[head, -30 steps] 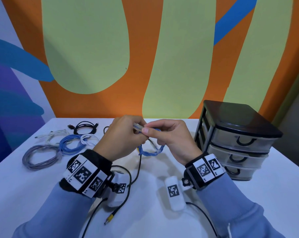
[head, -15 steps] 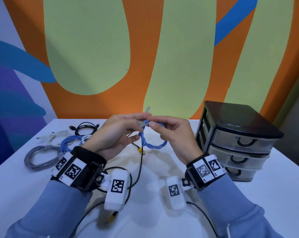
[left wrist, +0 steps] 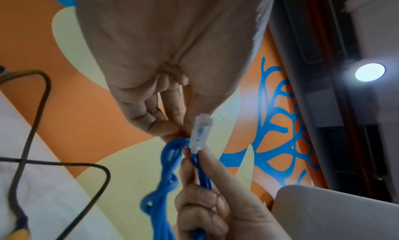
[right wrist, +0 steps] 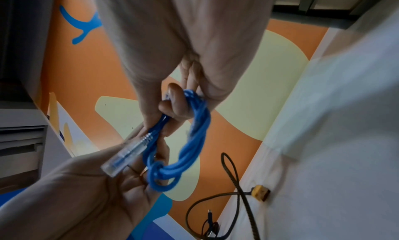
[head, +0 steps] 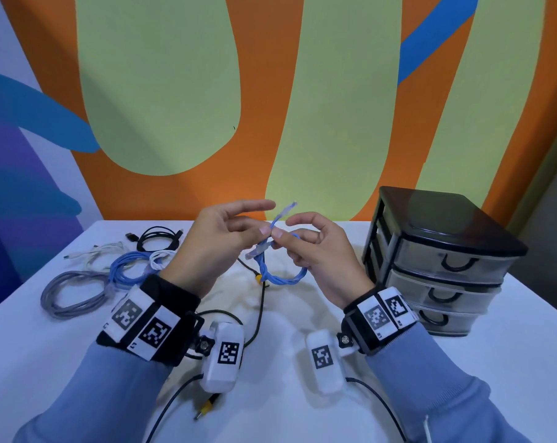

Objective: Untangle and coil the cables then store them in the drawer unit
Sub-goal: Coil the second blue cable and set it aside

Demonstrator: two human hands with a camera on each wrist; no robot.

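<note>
A small coil of blue network cable [head: 283, 278] [left wrist: 168, 180] [right wrist: 190, 141] hangs between both hands above the table. My left hand [head: 226, 238] pinches it near the top with thumb and a finger, its index finger stretched out. My right hand [head: 305, 241] [right wrist: 179, 104] grips the coil's right side and pinches the cable's end. One clear plug [head: 286, 210] [left wrist: 199, 132] sticks up between the hands; the other [head: 257, 251] [right wrist: 127, 155] points left and down. The drawer unit [head: 440, 260] stands at the right with its three drawers closed.
On the table's [head: 31, 346] left lie coiled cables: grey [head: 69, 294], light blue [head: 128, 271], white [head: 106, 254] and black [head: 158, 238]. A black cable with yellow plugs [head: 258, 314] [right wrist: 261, 192] snakes under the hands toward the near edge. A painted wall rises behind.
The hands rose a little with the blue coil. The left index finger straightened out. One plug end now points up between the hands.
</note>
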